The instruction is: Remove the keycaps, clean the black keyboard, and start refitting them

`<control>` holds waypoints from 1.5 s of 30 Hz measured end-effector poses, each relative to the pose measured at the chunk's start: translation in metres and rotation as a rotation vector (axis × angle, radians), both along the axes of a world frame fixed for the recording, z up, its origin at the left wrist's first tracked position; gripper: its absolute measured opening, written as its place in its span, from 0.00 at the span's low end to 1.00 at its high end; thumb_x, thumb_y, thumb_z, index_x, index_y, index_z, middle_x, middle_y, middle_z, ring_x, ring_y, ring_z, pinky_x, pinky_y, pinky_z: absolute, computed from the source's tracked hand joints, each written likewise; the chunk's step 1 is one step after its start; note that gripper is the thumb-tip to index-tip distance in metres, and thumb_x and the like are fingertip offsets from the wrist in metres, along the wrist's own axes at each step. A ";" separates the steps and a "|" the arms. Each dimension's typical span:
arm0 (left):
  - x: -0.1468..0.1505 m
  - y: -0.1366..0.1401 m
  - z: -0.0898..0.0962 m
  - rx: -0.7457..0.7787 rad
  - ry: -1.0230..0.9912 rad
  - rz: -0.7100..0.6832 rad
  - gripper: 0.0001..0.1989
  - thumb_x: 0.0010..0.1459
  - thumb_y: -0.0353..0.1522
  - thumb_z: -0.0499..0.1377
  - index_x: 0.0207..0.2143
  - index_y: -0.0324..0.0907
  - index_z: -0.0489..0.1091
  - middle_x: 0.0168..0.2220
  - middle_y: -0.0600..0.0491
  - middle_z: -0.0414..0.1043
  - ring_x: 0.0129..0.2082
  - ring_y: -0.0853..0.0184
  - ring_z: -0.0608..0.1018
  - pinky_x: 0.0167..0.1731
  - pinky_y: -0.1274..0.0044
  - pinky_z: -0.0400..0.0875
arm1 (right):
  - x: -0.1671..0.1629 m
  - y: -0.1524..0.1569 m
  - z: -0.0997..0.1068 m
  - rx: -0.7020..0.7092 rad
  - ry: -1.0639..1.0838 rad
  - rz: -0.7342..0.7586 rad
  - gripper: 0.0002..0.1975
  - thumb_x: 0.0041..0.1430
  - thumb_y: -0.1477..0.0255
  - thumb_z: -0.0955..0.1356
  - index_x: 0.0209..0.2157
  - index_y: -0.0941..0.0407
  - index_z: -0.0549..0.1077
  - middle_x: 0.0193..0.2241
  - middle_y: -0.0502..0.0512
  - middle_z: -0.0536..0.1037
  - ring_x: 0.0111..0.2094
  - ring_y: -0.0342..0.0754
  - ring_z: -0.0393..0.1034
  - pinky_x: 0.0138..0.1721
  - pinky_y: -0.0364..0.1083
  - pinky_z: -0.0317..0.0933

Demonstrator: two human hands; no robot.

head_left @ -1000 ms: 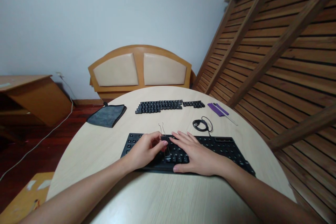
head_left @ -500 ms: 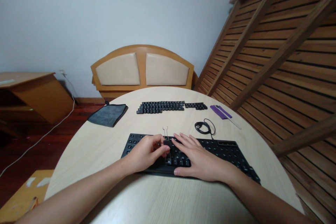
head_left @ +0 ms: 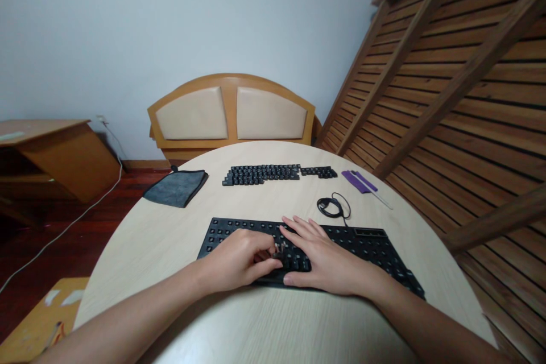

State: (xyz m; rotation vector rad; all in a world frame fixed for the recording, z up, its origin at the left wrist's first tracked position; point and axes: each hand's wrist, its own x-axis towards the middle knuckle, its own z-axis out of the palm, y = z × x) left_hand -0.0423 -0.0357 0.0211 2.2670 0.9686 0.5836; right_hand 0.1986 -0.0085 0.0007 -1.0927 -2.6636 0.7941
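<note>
A black keyboard [head_left: 375, 253] lies near me on the round table, most of its keycaps off and its bare switches showing. A few keycaps [head_left: 301, 264] still sit in the lower middle rows. My left hand [head_left: 241, 260] is closed around a wire keycap puller [head_left: 280, 251], low over those keys; my fingers cover much of the tool, and whether a keycap is in it I cannot tell. Spread flat, my right hand [head_left: 324, 260] rests on the middle of the keyboard, just right of the puller.
Removed keycaps lie in rows, a large group [head_left: 262, 173] and a smaller one [head_left: 319, 172], on the pale table [head_left: 260, 324]. A coiled black cable [head_left: 330, 206] is behind the keyboard. At far right is a purple brush [head_left: 362, 182]; at far left, a grey cloth [head_left: 177, 187].
My left hand has turned and lowered the keycap puller, which stood upright with its wire ends showing above the fingers. My right hand has stayed in place.
</note>
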 end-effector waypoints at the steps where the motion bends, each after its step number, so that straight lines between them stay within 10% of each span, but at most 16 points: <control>1: 0.000 0.000 0.000 0.017 0.012 -0.002 0.08 0.64 0.35 0.58 0.32 0.41 0.70 0.26 0.54 0.73 0.25 0.69 0.74 0.26 0.79 0.64 | -0.001 0.000 0.000 0.012 0.011 -0.001 0.47 0.54 0.45 0.69 0.68 0.54 0.56 0.71 0.63 0.46 0.71 0.64 0.36 0.68 0.66 0.32; 11: -0.001 0.008 -0.007 -0.242 -0.135 0.115 0.09 0.64 0.36 0.57 0.34 0.40 0.70 0.27 0.55 0.74 0.25 0.69 0.74 0.25 0.80 0.64 | -0.015 -0.010 0.003 0.101 0.206 -0.004 0.11 0.58 0.63 0.72 0.41 0.52 0.76 0.57 0.57 0.71 0.63 0.55 0.58 0.63 0.56 0.53; 24: -0.001 0.017 -0.023 -0.630 -0.394 0.211 0.17 0.60 0.45 0.61 0.35 0.40 0.65 0.32 0.52 0.77 0.28 0.68 0.79 0.28 0.77 0.73 | -0.025 -0.013 -0.004 0.099 0.288 -0.086 0.06 0.55 0.69 0.73 0.37 0.52 0.77 0.51 0.55 0.75 0.59 0.55 0.63 0.61 0.56 0.55; 35: 0.003 0.012 -0.027 -0.313 -0.377 0.247 0.13 0.62 0.40 0.61 0.32 0.39 0.68 0.29 0.53 0.75 0.28 0.68 0.76 0.28 0.78 0.70 | -0.029 -0.011 -0.002 0.068 0.353 -0.276 0.07 0.51 0.74 0.72 0.34 0.53 0.73 0.41 0.55 0.79 0.50 0.55 0.71 0.53 0.53 0.62; 45: 0.004 0.014 -0.026 -0.405 -0.510 0.219 0.14 0.63 0.42 0.61 0.35 0.39 0.68 0.31 0.52 0.76 0.31 0.67 0.79 0.31 0.77 0.73 | -0.029 -0.012 -0.002 -0.018 0.517 -0.178 0.16 0.53 0.79 0.70 0.44 0.53 0.71 0.41 0.51 0.79 0.44 0.47 0.74 0.47 0.46 0.66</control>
